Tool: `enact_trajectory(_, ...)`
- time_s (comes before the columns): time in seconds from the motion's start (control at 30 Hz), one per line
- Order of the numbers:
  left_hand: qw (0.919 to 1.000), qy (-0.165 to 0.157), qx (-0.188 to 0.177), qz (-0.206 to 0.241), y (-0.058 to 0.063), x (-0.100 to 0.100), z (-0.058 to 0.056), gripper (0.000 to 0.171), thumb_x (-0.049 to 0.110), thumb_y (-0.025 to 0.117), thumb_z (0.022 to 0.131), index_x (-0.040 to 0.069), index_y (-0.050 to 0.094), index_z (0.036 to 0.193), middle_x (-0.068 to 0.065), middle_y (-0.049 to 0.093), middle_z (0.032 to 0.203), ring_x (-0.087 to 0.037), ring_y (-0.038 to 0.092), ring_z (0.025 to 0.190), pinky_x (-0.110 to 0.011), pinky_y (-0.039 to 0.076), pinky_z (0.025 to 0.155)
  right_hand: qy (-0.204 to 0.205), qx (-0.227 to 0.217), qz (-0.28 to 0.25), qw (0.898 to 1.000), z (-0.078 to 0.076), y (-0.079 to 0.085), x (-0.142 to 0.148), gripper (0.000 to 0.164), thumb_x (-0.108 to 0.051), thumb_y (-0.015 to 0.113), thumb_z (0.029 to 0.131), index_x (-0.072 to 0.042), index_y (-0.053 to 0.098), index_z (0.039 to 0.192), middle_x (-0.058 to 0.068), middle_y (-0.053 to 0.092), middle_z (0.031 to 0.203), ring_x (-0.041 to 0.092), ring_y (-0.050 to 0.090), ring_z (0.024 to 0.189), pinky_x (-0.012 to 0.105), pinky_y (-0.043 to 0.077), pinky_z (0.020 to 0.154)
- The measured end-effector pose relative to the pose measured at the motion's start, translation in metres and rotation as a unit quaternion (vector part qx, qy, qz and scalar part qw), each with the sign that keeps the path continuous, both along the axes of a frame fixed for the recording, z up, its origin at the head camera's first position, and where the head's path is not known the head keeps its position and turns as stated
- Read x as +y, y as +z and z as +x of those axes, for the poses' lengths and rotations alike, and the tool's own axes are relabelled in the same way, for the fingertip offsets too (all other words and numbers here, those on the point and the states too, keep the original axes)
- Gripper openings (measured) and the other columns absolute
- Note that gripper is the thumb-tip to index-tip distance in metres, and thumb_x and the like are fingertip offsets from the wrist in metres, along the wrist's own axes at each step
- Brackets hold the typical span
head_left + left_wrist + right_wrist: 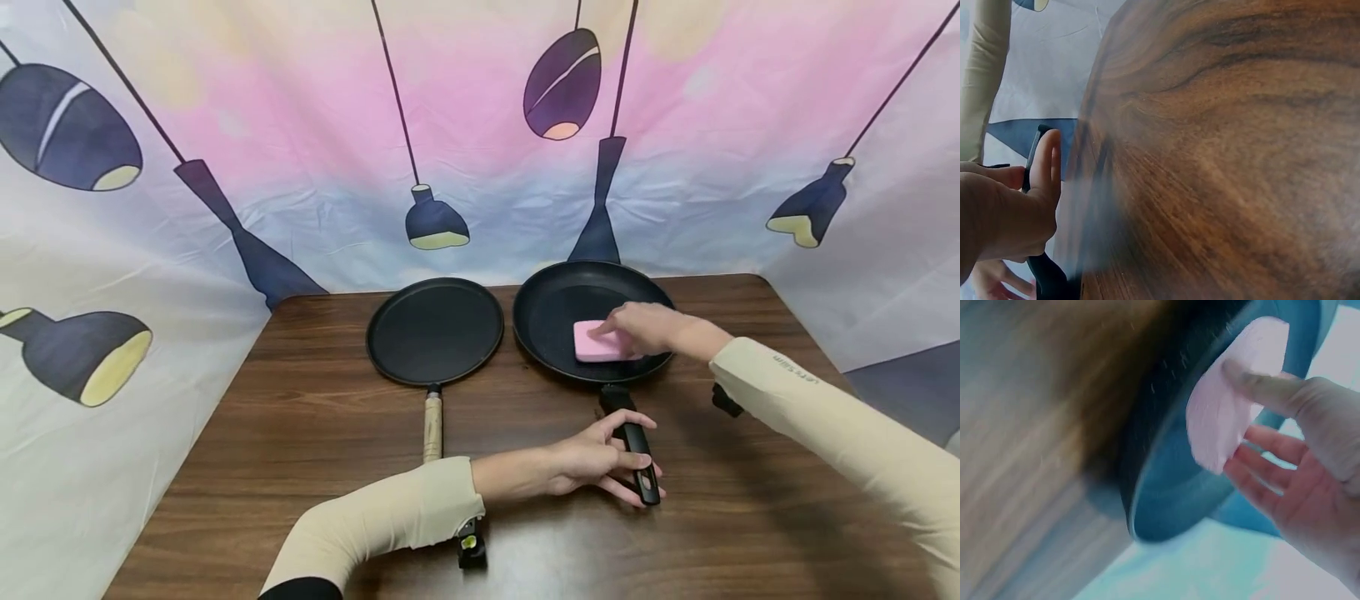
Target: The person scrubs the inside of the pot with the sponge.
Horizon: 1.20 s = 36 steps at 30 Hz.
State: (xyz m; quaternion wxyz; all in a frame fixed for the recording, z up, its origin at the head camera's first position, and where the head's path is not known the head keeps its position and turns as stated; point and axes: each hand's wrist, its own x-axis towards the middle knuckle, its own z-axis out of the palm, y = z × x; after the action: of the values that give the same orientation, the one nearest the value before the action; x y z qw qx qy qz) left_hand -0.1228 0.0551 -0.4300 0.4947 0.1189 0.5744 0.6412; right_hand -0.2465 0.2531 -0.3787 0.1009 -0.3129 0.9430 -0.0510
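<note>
A deep black frying pan (555,308) sits at the back right of the table, its black handle (636,446) pointing toward me. My left hand (592,458) grips that handle, thumb on one side and fingers on the other; the left wrist view shows the hand (1010,212) around it from the side. Inside the pan, my right hand (645,327) holds a pink sponge (592,343) against the lower right of the cooking surface. In the right wrist view the thumb lies on one face of the sponge (1235,400), with the fingers behind it.
Left of the frying pan lies a flat black griddle pan (435,332) with a light wooden handle (432,429), partly behind my left forearm. Both rest on a dark brown wooden table (300,433). A cloth printed with lamps (330,125) hangs behind the table.
</note>
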Motion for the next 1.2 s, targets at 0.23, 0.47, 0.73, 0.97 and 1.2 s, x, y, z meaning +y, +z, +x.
enact_trajectory(0.23,0.9998,-0.009,0.008,-0.016,0.001,-0.002,-0.002,0.055,0.005,0.055,0.105,0.033,0.04,0.149,-0.019,0.073,0.116,-0.043,0.07,0.114,-0.048,0.062,0.091,-0.072,0.052,0.015,0.996,-0.013,0.023,0.037,0.057,-0.003,0.08,0.084,-0.006,0.063,0.138,0.004,0.063,0.077,0.016,0.05,0.065,0.029,0.043,0.053)
enact_trajectory(0.47,0.9997,-0.022,0.004,-0.008,0.003,-0.011,-0.003,0.073,-0.005,0.055,0.101,0.035,0.032,0.158,-0.018,0.069,0.126,-0.039,0.068,0.118,-0.049,0.061,0.096,-0.171,0.057,0.004,0.984,-0.011,0.03,0.075,0.054,-0.008,0.075,0.089,0.0,0.057,0.14,0.008,0.057,0.073,0.022,0.051,0.066,0.032,0.042,0.056)
enact_trajectory(0.73,0.9975,-0.069,0.016,-0.004,0.005,-0.027,-0.005,0.072,-0.001,0.053,0.104,0.034,0.025,0.161,-0.011,0.063,0.123,-0.044,0.066,0.119,-0.045,0.061,0.097,-0.234,0.067,0.002,0.97,-0.005,0.019,0.115,0.052,-0.018,0.072,0.09,0.003,0.058,0.135,0.022,0.065,0.091,0.035,0.056,0.08,0.048,0.05,0.063)
enact_trajectory(0.97,0.9949,-0.101,0.006,-0.005,0.008,-0.06,-0.015,0.056,0.011,0.055,0.106,0.028,0.037,0.157,-0.018,0.062,0.14,-0.042,0.063,0.126,-0.045,0.059,0.101,-0.264,0.03,0.013,0.964,0.006,0.005,0.14,0.049,-0.02,0.072,0.091,0.007,0.056,0.129,0.039,0.061,0.118,0.047,0.061,0.09,0.065,0.054,0.074)
enact_trajectory(1.2,0.9955,-0.083,0.028,-0.037,0.008,-0.114,-0.043,0.054,0.012,0.053,0.107,0.013,0.036,0.158,-0.023,0.059,0.143,-0.036,0.065,0.125,-0.042,0.058,0.103,-0.275,0.002,0.028,0.961,0.015,-0.011,0.151,0.055,-0.024,0.074,0.088,0.009,0.057,0.129,0.042,0.057,0.125,0.058,0.061,0.101,0.069,0.054,0.075)
